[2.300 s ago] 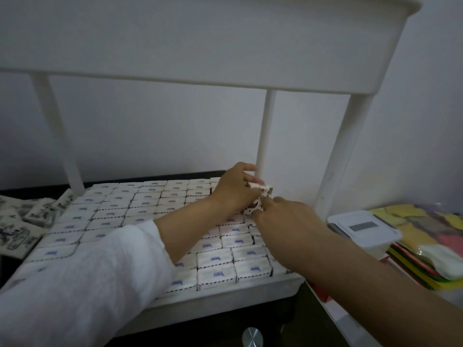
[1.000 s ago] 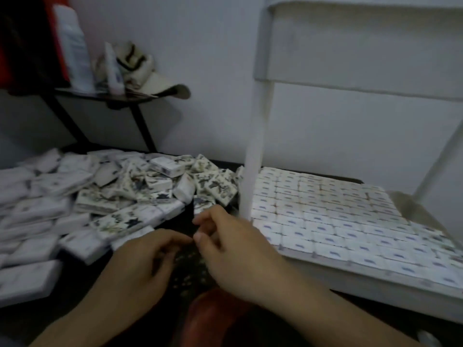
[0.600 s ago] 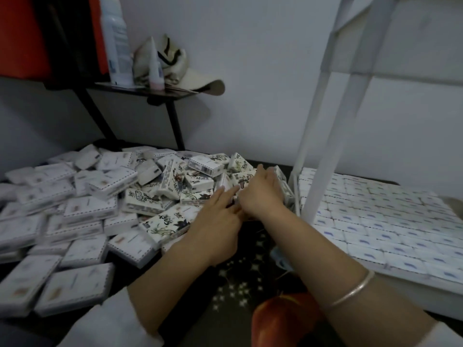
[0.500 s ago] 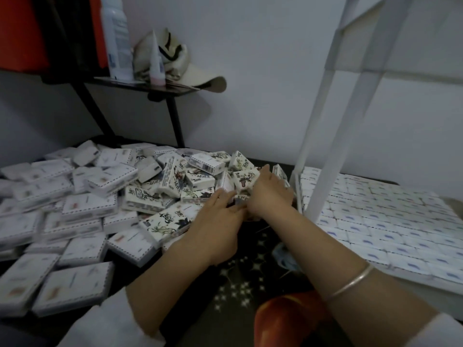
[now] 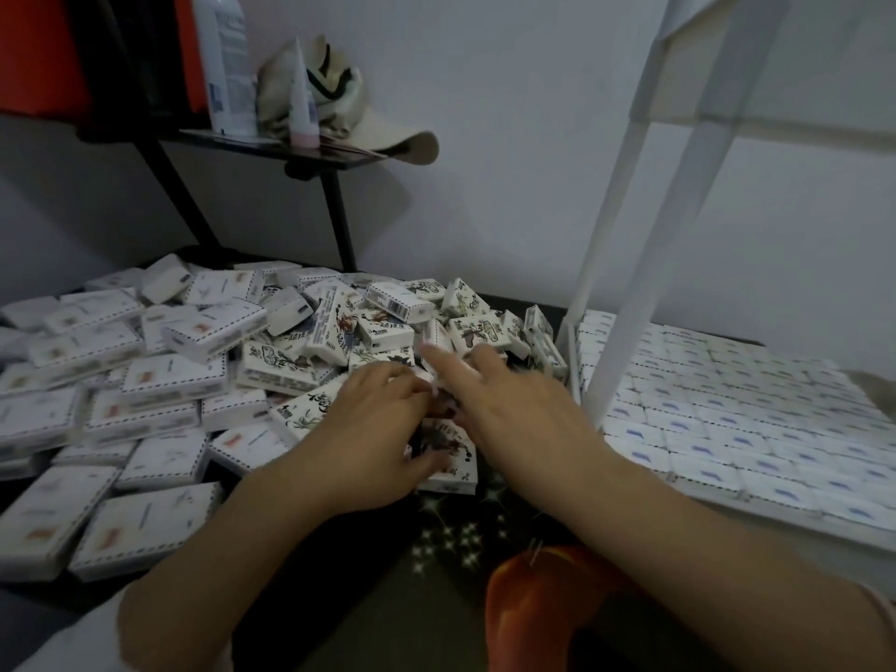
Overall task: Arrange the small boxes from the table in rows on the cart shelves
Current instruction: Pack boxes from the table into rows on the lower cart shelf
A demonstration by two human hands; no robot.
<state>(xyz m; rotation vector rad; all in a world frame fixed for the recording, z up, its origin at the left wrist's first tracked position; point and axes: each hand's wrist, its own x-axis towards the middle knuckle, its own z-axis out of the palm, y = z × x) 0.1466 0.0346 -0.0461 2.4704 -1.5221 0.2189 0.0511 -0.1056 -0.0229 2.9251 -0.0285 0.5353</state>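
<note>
Small white boxes (image 5: pixel 334 332) with dark ink prints lie jumbled in a heap on the dark surface (image 5: pixel 359 584); others fill the white cart shelf (image 5: pixel 776 523) in tight rows.

Domestic room: cap (image 5: pixel 402 140), bottle (image 5: pixel 225 65), small tube (image 5: pixel 303 109) on black shelf (image 5: pixel 339 160), plain white wall (image 5: pixel 509 138), patterned tablecloth (image 5: pixel 451 540).

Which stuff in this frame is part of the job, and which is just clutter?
Job: loose boxes on the table, boxes in rows, cart shelf, left hand, right hand.
Clutter: bottle, tube, cap, black shelf.
</note>
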